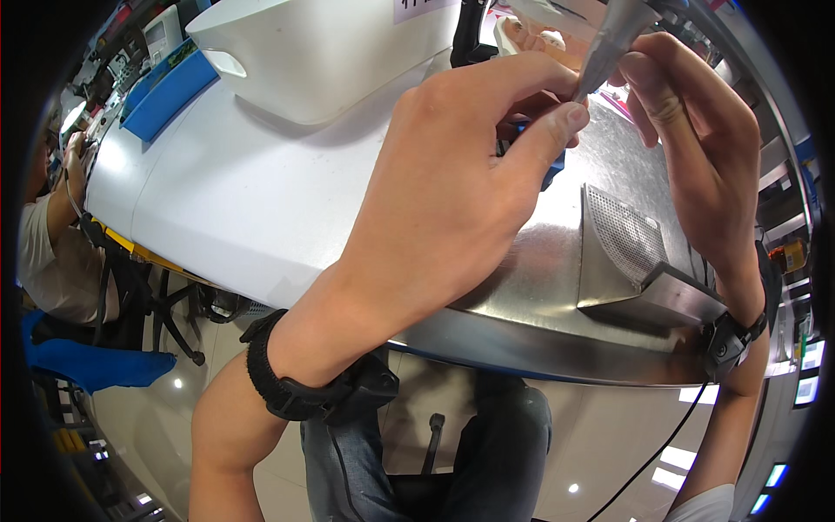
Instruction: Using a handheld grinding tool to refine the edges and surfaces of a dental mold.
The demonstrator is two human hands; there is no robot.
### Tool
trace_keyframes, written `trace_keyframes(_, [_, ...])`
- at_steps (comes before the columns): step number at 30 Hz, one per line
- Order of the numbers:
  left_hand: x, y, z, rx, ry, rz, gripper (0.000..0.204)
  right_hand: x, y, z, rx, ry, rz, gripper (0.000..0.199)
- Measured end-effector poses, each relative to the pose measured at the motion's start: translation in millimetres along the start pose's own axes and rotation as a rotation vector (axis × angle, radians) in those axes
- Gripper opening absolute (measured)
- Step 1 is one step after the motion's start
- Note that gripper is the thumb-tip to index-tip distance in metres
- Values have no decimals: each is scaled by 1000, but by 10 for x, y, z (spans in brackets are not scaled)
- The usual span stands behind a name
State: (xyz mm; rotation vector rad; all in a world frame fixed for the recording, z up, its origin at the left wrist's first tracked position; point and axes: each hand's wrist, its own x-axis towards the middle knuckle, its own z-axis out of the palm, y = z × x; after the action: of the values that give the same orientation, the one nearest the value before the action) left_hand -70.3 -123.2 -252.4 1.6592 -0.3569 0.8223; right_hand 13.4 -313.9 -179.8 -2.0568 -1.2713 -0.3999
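My left hand [452, 165] is raised over the metal part of the bench, its thumb and forefinger pinched together. Whatever lies between those fingertips is too small or hidden to make out. Right at the pinch ends the tip of a grey tapered tool [609, 48], which slants down from the top edge. My right hand [709, 139] is on the tool's other side, fingers curled and thumb bent inward; what it grips, if anything, is hidden. Under my left fingers a bit of a blue thing [553, 170] shows. Black straps with small devices circle both wrists.
A white plastic tub [322, 61] stands at the back, with a blue tray [170, 87] to its left. Near the bench's front right is a metal piece with a perforated grille [624, 228]. Pinkish and cream objects [544, 39] lie behind my hands. Another person [65, 252] sits far left.
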Motion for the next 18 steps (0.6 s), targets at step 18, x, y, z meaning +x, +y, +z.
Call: trace_keyframes(18, [-1,3,5,-28,-9,-4,19,62,-54,-11,10,-65,-72,31])
